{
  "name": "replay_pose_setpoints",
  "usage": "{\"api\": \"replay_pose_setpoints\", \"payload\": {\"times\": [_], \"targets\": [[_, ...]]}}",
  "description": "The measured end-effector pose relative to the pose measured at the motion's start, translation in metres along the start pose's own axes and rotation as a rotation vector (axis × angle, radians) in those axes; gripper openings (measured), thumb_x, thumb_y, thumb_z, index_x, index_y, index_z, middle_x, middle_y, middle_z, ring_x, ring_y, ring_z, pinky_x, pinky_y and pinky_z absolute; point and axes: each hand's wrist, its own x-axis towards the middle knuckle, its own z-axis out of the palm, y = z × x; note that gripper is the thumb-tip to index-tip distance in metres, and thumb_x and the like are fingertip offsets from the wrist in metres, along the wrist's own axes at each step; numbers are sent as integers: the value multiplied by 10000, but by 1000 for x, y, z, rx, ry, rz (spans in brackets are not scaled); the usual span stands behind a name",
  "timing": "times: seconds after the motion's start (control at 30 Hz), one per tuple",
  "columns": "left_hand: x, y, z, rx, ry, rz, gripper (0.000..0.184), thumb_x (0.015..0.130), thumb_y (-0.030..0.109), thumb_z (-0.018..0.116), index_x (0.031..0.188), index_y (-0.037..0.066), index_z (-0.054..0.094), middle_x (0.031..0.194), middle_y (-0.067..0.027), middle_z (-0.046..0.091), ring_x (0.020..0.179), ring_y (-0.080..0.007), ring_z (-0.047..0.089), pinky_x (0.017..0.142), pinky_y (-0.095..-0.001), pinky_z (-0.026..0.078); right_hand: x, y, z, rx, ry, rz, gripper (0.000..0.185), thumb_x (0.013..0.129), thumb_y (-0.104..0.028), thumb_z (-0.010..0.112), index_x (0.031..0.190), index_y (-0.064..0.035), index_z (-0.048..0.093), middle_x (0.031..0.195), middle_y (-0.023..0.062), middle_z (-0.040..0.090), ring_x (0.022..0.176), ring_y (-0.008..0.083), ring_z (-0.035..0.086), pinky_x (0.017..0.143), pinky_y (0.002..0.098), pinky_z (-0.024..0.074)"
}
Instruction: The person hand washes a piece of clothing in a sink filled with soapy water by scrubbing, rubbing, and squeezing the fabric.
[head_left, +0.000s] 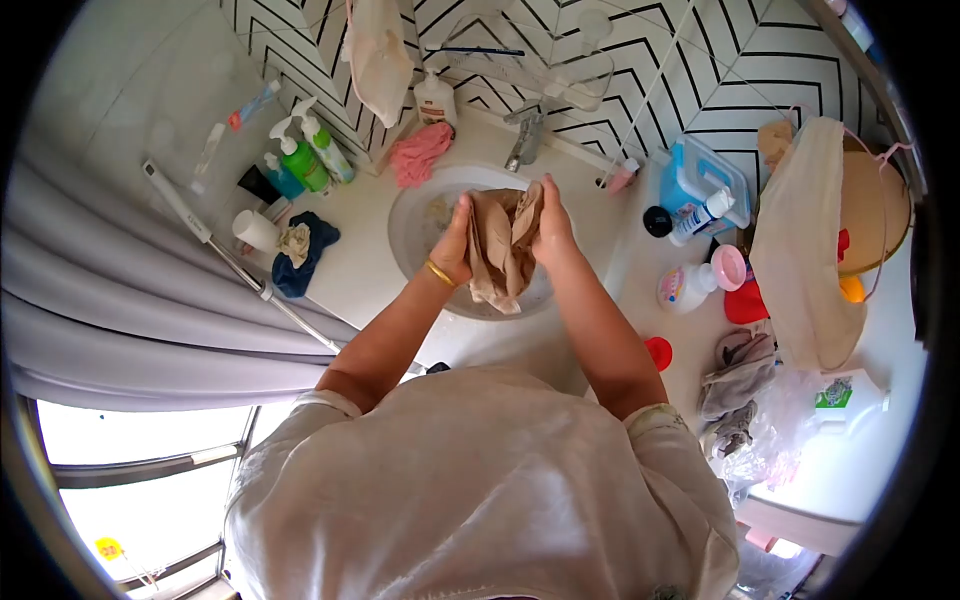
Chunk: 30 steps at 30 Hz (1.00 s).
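Note:
A crumpled brown cloth [502,245] hangs between my two hands above the white sink basin [402,222]. My left hand [455,242] grips its left side, with a yellow bracelet on the wrist. On the opposite side, my right hand [553,228] holds the cloth with the thumb and fingers pointing up. The cloth's lower end hangs over the near part of the basin and hides much of it. Behind my hands stands the metal faucet [524,135]; I cannot tell whether water runs from it.
A pink cloth [421,154] and a soap pump bottle [435,98] lie behind the basin. Green pump bottles [303,165] and a dark blue cloth [306,255] are at left. To the right are a blue container [703,180], a pink-lidded bottle [686,288] and grey cloths [738,375].

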Motion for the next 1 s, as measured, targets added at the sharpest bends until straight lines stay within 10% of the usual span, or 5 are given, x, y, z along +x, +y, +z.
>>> {"api": "replay_pose_setpoints", "payload": {"times": [0.23, 0.43, 0.7, 0.83, 1.0], "targets": [[6, -15, -2, 376, 74, 19, 320, 790, 101, 582, 1092, 28, 506, 937, -111, 607, 814, -233, 614, 736, -370, 526, -30, -3, -18, -483, -316, -213, 419, 784, -233, 602, 1134, -66, 445, 1022, 77, 522, 924, 192, 529, 796, 323, 445], [5, -8, -12, 79, 77, -73, 383, 766, 55, 509, 1141, -5, 468, 1099, -157, 553, 988, -287, 555, 907, -395, 442, -51, -31, -51, -532, -197, -188, 421, 801, -55, 521, 1211, -78, 434, 1118, 83, 507, 986, 200, 527, 772, 362, 491], [-2, -4, -2, -30, -12, -101, 374, 866, 209, 514, 1180, 15, 454, 1174, -143, 525, 1085, -283, 506, 972, -403, 384, -147, -63, -104, -1314, 131, -653, 299, 830, -246, 566, 966, 19, 588, 844, 129, 620, 799, 246, 603, 736, 327, 472], [3, -5, 3, -38, -8, -94, 369, 883, 235, 500, 1190, 36, 455, 1201, -137, 509, 1102, -277, 497, 980, -410, 377, -215, -80, -127, -2024, 484, -202, 453, 777, -451, 539, 716, -11, 632, 743, 138, 622, 762, 332, 568, 642, 434, 438], [10, -9, 9, -83, -29, -97, 367, 892, 238, 482, 1200, 41, 449, 1218, -133, 498, 1123, -276, 483, 988, -419, 371, -228, -51, -152, -2243, 517, -291, 481, 738, -499, 570, 735, -25, 655, 782, 107, 636, 876, 300, 510, 672, 438, 404]]}}
